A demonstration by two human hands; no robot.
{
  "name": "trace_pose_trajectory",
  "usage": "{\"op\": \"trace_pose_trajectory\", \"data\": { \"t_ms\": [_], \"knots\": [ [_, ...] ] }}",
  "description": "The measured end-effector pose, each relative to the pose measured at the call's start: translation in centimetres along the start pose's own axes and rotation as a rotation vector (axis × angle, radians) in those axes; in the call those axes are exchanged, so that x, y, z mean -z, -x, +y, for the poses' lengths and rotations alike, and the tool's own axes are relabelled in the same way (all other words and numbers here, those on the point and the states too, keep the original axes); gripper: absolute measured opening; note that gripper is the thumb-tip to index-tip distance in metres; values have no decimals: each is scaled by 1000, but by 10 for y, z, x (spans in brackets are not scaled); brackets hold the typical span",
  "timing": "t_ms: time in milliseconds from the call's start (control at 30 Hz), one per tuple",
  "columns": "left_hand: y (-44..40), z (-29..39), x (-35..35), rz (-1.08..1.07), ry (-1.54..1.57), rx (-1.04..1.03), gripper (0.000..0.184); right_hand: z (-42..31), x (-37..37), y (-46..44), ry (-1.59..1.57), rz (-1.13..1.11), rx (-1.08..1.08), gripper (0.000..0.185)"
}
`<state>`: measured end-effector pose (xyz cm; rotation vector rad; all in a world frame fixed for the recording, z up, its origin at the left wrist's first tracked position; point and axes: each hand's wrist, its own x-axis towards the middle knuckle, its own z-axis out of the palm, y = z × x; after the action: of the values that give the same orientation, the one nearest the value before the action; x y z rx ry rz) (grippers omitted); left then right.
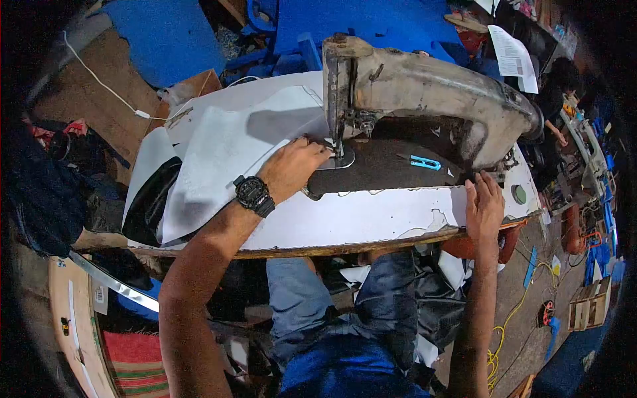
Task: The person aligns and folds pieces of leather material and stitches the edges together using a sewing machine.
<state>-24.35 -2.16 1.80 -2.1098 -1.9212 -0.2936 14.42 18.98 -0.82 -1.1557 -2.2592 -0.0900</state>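
A worn metal sewing machine [431,79] stands on the white table. Under its needle end lies a large white sheet of material [225,146], spread out to the left with a black piece [152,205] showing beneath its edge. My left hand [292,169], with a black watch at the wrist, is closed on the sheet's edge, its fingertips right beside the presser foot [337,149]. At the right end of the machine bed, my right hand [486,202] rests with fingers stretched over the front edge. Light-blue thread snips [424,162] lie on the dark bed between the hands.
A wooden-edged white table [371,215] holds the machine; a round green object [519,194] sits at its right. Blue material [166,40] lies behind. A yellow cable [507,325] runs over the floor at right. Another person's hand [561,138] shows at far right.
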Motion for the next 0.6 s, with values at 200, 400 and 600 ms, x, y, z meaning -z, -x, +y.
{"op": "trace_pose_trajectory", "data": {
  "t_ms": [200, 400, 600],
  "knots": [
    [1, -1, -1, -20, -23, 1, 42, -3, 8, -5, 49, 184, 139, 47],
    [-2, 0, -3, -21, -72, 35, 44, 25, 27, -32, -279, 201, -6, 44],
    [-6, 7, 0, -84, -158, 66, 44, 89, 86, -174, -397, 312, 99, 43]
  ]
}}
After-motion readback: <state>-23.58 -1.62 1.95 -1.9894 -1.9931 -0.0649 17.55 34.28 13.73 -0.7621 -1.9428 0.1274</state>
